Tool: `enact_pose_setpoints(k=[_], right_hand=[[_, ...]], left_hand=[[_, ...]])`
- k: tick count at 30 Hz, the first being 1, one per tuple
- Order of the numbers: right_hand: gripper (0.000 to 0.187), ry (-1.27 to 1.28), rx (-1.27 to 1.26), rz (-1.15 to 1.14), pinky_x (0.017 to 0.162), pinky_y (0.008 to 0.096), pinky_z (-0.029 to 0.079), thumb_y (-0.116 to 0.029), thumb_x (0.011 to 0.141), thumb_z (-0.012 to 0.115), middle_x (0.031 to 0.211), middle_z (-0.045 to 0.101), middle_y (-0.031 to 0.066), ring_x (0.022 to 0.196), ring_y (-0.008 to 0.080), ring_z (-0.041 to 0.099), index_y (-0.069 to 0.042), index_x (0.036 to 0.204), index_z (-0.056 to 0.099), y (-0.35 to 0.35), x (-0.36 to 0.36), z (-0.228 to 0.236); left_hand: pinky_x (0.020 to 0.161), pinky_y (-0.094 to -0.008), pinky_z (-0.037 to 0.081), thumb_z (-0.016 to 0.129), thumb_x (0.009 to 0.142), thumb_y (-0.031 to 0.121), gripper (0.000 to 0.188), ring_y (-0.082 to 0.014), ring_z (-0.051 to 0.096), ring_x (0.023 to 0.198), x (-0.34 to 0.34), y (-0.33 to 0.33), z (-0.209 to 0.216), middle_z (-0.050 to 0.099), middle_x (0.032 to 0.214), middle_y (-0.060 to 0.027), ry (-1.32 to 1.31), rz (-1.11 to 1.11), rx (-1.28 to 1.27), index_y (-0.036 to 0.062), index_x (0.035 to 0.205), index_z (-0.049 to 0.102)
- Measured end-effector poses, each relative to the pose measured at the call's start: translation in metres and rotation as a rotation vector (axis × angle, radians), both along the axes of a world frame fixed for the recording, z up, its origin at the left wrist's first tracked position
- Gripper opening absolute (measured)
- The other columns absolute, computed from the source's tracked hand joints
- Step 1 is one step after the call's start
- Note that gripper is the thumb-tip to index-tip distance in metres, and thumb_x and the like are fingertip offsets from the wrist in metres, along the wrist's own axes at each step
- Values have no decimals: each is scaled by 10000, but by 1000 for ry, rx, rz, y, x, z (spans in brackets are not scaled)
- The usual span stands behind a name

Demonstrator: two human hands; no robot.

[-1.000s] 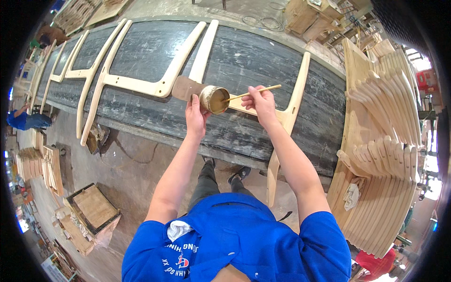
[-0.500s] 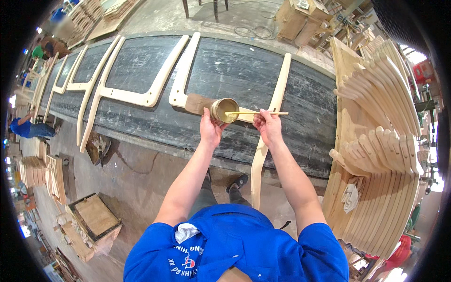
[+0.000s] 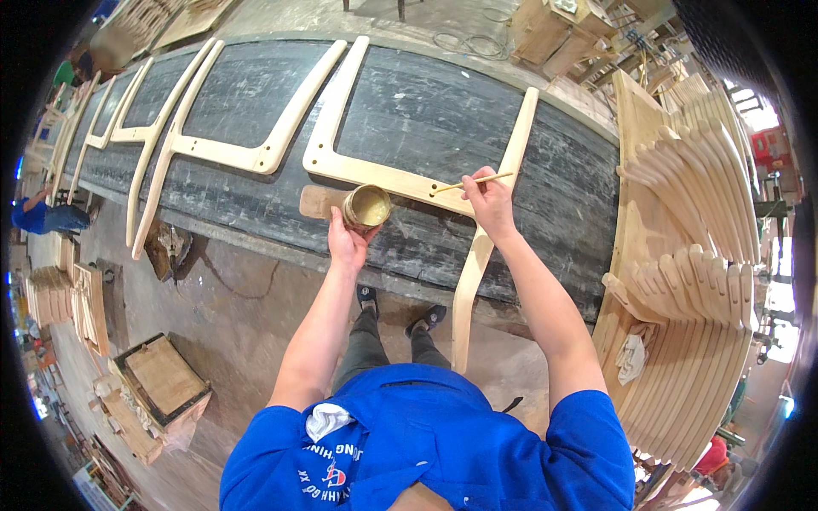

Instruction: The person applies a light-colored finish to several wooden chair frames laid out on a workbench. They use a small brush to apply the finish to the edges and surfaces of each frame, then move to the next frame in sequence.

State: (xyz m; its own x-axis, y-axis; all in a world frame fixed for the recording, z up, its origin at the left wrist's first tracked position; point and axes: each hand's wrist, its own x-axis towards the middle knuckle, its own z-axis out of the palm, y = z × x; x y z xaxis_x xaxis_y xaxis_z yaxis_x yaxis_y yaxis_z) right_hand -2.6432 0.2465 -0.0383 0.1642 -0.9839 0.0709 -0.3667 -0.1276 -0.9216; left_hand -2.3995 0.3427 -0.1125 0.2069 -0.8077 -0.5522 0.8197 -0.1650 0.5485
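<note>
My left hand (image 3: 348,244) is closed round a small round can (image 3: 369,207) of yellowish paste, tilted so its inside shows. A flat brown wooden piece (image 3: 319,202) sticks out to the left of the can; how the two join is hidden. My right hand (image 3: 491,204) pinches a thin wooden stick (image 3: 452,186). Its left end is at a hole in the crossbar of a pale wooden chair-side frame (image 3: 388,180). That frame lies on the dark worktable (image 3: 426,94), and one leg extends past the near edge toward me.
More pale frames (image 3: 226,153) lie in a row to the left. At the right, many curved wooden parts (image 3: 690,187) stand stacked beside a white rag (image 3: 632,356). A wooden box (image 3: 162,379) is on the floor at lower left. Another person (image 3: 47,217) is at the far left.
The stick has come out of the can and its end is now at the crossbar. My left hand has moved left and nearer with the can, uncovering the crossbar.
</note>
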Motion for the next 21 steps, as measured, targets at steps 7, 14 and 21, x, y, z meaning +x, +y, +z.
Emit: enact_pose_setpoints(k=[7, 14, 21], right_hand=[[182, 148, -55, 111, 541, 335, 423, -144, 860, 605, 606, 515, 130, 573, 243, 544, -10, 799, 499, -8, 4, -22], [181, 195, -75, 138, 546, 320, 431, -141, 855, 610, 613, 534, 113, 554, 212, 534, -5, 797, 505, -20, 8, -10], [175, 274, -96, 134, 552, 298, 430, -142, 853, 615, 621, 536, 97, 557, 186, 523, -5, 806, 517, -29, 7, -13]], left_hand=[[903, -481, 473, 258, 971, 494, 538, -294, 526, 1132, 11, 23, -8, 517, 1254, -108, 11, 26, -42, 86, 1279, 425], [914, -472, 470, 258, 971, 493, 544, -300, 515, 1148, 23, 41, -13, 504, 1272, -118, -24, 96, -36, 81, 1289, 418], [905, -467, 478, 256, 975, 485, 537, -302, 504, 1166, 12, 36, -8, 500, 1278, -117, -29, 114, -20, 83, 1300, 405]])
